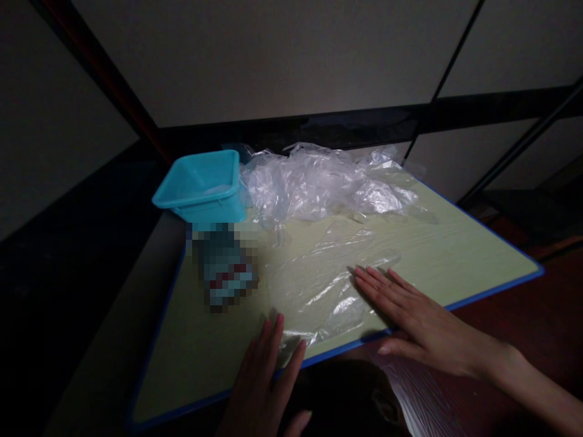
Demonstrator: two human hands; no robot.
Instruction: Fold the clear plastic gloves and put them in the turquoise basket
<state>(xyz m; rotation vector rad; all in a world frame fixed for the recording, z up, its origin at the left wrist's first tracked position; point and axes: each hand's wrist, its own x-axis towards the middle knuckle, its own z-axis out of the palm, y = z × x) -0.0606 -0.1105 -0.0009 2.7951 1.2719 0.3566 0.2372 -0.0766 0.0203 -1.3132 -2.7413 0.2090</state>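
A clear plastic bag (328, 291) lies spread on the pale yellow table (473, 255), near its front edge. My right hand (414, 321) is at the bag's right side, palm down, its fingers stretched out and fingertips by the plastic. At the bag's lower left corner is my left hand (268, 382), fingers apart, with nothing held in it. Behind the flat bag, a crumpled heap of clear plastic bags (314, 182) stretches along the back of the table.
At the back left stands a turquoise basket (209, 206), with something whitish inside. A pixelated item (225, 267) sits just in front of it. Cabinet panels (273, 60) rise behind the table. Thin whitish plastic (419, 394) hangs below the front edge.
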